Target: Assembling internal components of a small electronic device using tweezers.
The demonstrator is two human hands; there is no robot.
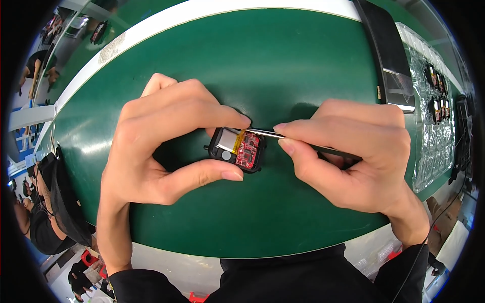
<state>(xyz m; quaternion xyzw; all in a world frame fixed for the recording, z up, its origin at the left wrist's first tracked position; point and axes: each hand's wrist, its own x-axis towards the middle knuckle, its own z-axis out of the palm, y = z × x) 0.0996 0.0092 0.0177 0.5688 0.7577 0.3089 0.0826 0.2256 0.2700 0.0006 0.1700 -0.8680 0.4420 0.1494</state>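
Tweezers (pixel 268 133) nearly crosswise, tips leftward

Bright, even | worktop (pixel 283 60) glare left of left hand (pixel 134 149) | shadow just beyond right hand (pixel 358 156) | tray (pixel 429 161) glints right of it | hands sharp | edges bowed, rim black

From the wearer's head, the left of two side-by-side fisheye cameras looks down at close range on the person's left hand (pixel 134 141) and right hand (pixel 374 146) over a green table (pixel 283 55). Forearms (pixel 113 237) rise from the lower edge; the table's white border (pixel 161 22) bends toward the dark, rounded rim.
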